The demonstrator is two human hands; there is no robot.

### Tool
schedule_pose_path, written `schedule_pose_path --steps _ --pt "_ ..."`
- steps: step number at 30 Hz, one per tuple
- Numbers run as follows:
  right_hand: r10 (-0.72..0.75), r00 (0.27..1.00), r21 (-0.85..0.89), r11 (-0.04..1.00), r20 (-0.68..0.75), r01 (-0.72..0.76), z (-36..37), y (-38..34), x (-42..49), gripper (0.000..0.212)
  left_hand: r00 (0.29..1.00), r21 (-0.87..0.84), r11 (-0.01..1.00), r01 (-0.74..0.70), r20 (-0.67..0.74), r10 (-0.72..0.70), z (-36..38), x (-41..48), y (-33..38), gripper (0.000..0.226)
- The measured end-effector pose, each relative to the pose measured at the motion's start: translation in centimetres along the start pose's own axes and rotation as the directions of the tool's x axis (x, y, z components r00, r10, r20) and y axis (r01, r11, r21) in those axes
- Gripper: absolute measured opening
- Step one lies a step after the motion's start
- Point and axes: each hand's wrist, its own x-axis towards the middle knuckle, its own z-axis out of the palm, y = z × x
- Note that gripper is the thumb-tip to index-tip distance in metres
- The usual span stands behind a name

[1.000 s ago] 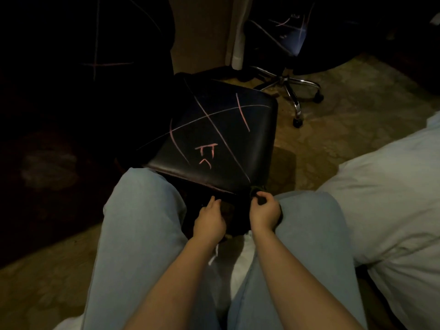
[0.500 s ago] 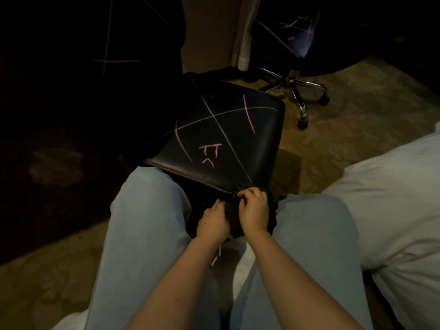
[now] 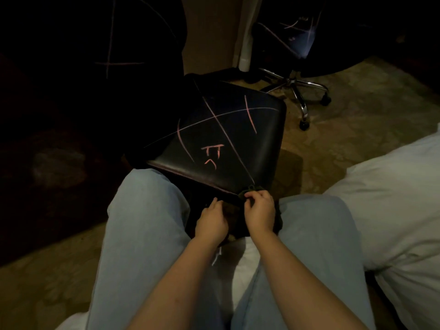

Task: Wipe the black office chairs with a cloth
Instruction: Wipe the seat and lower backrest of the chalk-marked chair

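Observation:
A black office chair seat [image 3: 228, 129] stands just in front of my knees, marked with pink chalk lines and small symbols. My right hand [image 3: 259, 209] pinches a dark cloth [image 3: 247, 191] at the seat's near right corner. My left hand [image 3: 212, 220] lies beside it between my knees, fingers reaching to the dark cloth below the seat's front edge; whether it grips the cloth is hidden in the dark. A second black chair [image 3: 302, 34] with pink marks stands at the back right on a chrome wheeled base [image 3: 300, 91].
A dark chair back [image 3: 112, 55] with a pink cross rises at the left. White bedding [image 3: 392, 206] fills the right side. My legs in light jeans [image 3: 147, 222] frame the seat. Patterned floor [image 3: 345, 129] lies beyond.
My right hand moved left from my right knee to the seat's near corner, taking the cloth along. My left hand stayed between my knees.

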Motion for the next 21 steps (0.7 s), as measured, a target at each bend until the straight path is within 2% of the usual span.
schedule_pose_path --steps 2,6,9,16,21 --pt "-0.005 1.000 -0.024 1.000 0.009 0.005 0.3 -0.7 0.2 0.021 1.000 0.005 1.000 -0.002 0.012 0.002 0.0 -0.1 0.3 0.052" --pt "-0.104 0.990 -0.087 0.990 0.093 0.112 1.2 -1.9 0.2 0.025 1.000 -0.009 1.000 -0.007 0.026 0.007 0.1 -0.1 0.9 0.050" --pt "-0.103 0.991 -0.102 0.989 0.088 0.111 1.3 -1.7 0.1 0.022 1.000 -0.005 1.000 -0.004 0.030 0.004 0.0 -0.2 0.9 0.050" --pt "-0.018 0.998 -0.088 0.996 0.054 0.023 -0.4 0.8 0.7 0.016 0.999 0.011 1.000 -0.010 0.038 0.009 0.0 -0.1 0.5 0.052" --pt "0.120 0.992 -0.069 0.991 0.032 -0.118 -1.7 2.9 1.3 0.014 0.999 -0.003 1.000 -0.020 0.033 0.020 -0.1 -0.1 0.3 0.051"
